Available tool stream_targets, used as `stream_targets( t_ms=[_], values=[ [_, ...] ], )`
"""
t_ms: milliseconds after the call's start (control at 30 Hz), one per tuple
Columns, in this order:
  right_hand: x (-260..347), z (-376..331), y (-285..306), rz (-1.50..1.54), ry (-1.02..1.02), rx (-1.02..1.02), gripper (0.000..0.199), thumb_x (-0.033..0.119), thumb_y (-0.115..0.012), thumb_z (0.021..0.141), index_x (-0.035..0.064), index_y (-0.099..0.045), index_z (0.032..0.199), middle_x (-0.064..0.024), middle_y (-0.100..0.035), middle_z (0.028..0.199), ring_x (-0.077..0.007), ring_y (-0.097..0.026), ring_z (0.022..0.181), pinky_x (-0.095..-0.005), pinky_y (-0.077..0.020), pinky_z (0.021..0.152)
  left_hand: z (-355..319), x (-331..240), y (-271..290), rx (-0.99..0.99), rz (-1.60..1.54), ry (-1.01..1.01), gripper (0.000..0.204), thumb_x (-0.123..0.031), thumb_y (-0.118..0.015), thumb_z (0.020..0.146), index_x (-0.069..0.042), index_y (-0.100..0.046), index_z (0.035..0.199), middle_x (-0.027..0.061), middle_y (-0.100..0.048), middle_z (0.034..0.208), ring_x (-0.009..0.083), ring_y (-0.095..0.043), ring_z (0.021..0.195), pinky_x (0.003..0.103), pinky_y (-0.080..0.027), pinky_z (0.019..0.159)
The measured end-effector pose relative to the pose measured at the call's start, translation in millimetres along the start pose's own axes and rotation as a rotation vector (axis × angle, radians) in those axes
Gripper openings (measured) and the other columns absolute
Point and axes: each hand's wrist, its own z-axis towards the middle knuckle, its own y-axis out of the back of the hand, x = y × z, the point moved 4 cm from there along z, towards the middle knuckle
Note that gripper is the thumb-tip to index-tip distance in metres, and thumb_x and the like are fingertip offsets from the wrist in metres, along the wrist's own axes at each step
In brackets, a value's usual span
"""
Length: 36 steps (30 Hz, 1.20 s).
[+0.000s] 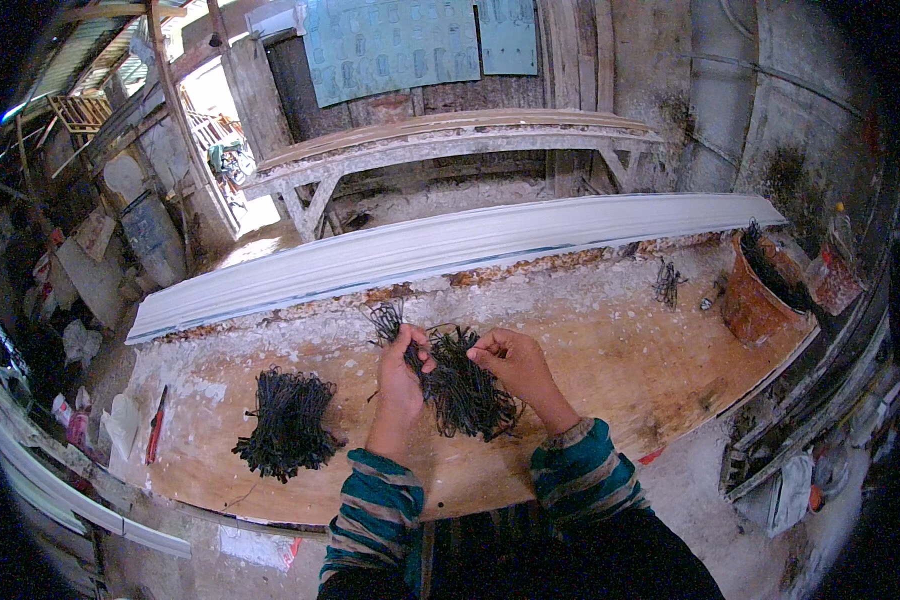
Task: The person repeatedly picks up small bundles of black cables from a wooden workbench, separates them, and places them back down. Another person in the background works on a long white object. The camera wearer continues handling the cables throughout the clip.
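With the fingers of the left hand [402, 378] wrapped round a bunch of black loops [385, 320], sprouting at eleven o'clock. With the fingertips of the right hand [518, 366] drawn together in a pinch by the top edge of the middle pile [470, 400]; cannot tell whether gripping a loop. See that pile on the board [610, 350], at four o'clock from the left hand and eight from the right. See also another pile [288, 420] at eight o'clock from the left, a small bunch [668, 284] at two o'clock from the right, and beyond it a bucket [755, 312].

Judging by looks, expect light, springy strands, likelier to snag than snap. Best taken mid-length as a bunch, squeezed firmly; singly, best pinched at a free end and teased out gently.
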Motion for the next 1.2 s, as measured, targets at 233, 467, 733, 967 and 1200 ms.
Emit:
stream_targets(
  t_ms=[233,467,733,967,1200],
  values=[
    [5.4,-9.6,-9.0,-0.531,-0.044,0.331,0.026,0.034,-0.066,0.070,0.0082,-0.065,0.072,-0.0119,-0.063,0.072,-0.0308,-0.060,0.070,-0.0418,-0.0466,0.063,3.7,-8.9,6.3,0.002,-0.071,-0.038,0.023,-0.031,-0.049,0.088,-0.012,-0.046,0.076,-0.0024,-0.043,0.066,0.0089,-0.041,0.062,0.023,-0.033,0.051],
    [7.7,-14.1,-11.8,-0.613,-0.090,0.305,0.027,0.035,-0.066,0.069,0.0081,-0.066,0.073,-0.0125,-0.063,0.073,-0.0315,-0.060,0.070,-0.0433,-0.0464,0.066,3.4,-10.9,4.6,-0.056,-0.031,-0.072,0.025,-0.033,-0.045,0.090,-0.013,-0.045,0.076,-0.0024,-0.041,0.065,0.0109,-0.043,0.063,0.027,-0.038,0.059],
    [-12.7,-6.2,-11.7,-0.291,-0.050,0.243,0.025,0.031,-0.065,0.072,0.0062,-0.064,0.075,-0.0119,-0.062,0.070,-0.0264,-0.060,0.066,-0.0373,-0.0460,0.060,0.5,-11.3,-2.5,0.013,-0.135,-0.013,0.025,-0.033,-0.044,0.090,-0.011,-0.045,0.078,-0.0030,-0.037,0.062,0.0106,-0.041,0.056,0.026,-0.038,0.055],
    [-1.5,3.0,4.9,0.091,-0.110,0.111,0.018,0.020,-0.066,0.077,0.0039,-0.061,0.073,0.0030,-0.055,0.064,-0.0051,-0.047,0.060,-0.0223,-0.0373,0.053,1.7,-2.8,-1.5,0.107,-0.161,0.090,0.024,-0.032,-0.046,0.090,-0.009,-0.047,0.082,-0.0042,-0.033,0.060,0.0067,-0.032,0.048,0.022,-0.029,0.044],
    [1.0,1.3,2.0,0.226,-0.147,0.100,0.015,0.017,-0.064,0.079,0.0042,-0.059,0.074,0.0010,-0.058,0.070,-0.0070,-0.051,0.068,-0.0224,-0.0400,0.062,-13.1,20.7,-22.9,0.160,0.140,0.240,0.036,-0.037,-0.051,0.087,-0.004,-0.049,0.102,-0.0054,-0.032,0.061,0.0050,-0.033,0.051,0.020,-0.030,0.046]
  ],
)
